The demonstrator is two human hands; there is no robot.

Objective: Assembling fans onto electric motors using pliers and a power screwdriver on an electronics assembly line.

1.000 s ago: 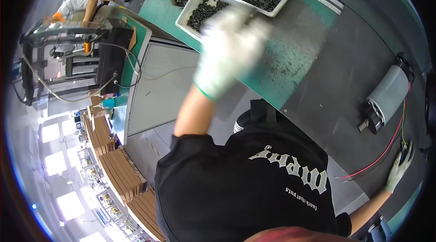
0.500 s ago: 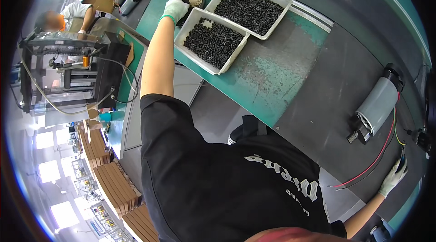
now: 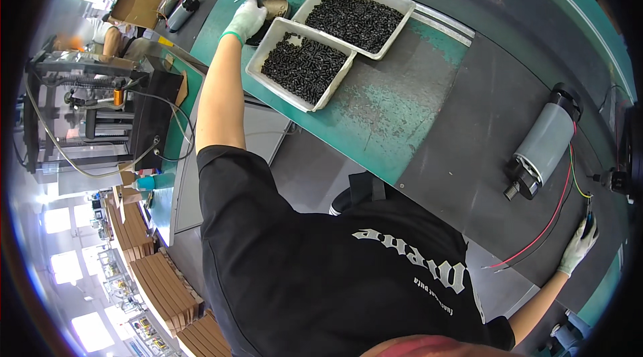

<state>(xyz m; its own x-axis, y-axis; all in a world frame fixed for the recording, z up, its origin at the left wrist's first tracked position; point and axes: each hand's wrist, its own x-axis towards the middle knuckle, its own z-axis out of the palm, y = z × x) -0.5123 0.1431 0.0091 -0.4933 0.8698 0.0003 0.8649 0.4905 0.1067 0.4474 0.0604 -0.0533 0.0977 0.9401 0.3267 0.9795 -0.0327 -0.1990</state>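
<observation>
Up at the far end of the bench (image 3: 402, 122), the gloved left hand (image 3: 245, 19) rests with curled fingers on a shallow dark dish (image 3: 271, 7), though whether it grips the rim I cannot tell. Just beside the dish sit two white trays side by side, the near tray (image 3: 303, 65) and the far tray (image 3: 355, 17), both heaped with small black parts. Well apart at the right, the gloved right hand (image 3: 580, 244) lies flat on the bench, fingers loosely spread, near a grey motor (image 3: 546, 143) with red wires (image 3: 542, 231).
</observation>
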